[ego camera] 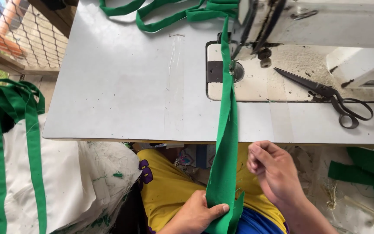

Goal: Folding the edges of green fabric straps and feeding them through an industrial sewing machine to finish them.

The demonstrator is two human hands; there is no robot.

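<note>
Straight ahead of me the green fabric strip runs lengthwise away from my body, from my lap up over the bench edge to the presser foot of the sewing machine, so its long axis points from my hands to the needle. My left hand is the nearer one: it pinches the strip's lower end, thumb pressed on top of the cloth. My right hand sits just right of the strip, fingers curled loosely, not touching it as far as I can tell. Black scissors lie on the machine bed, well off to the right. More green strip loops lie behind the machine. No container shows; white bags with green straps are piled at my left.
</note>
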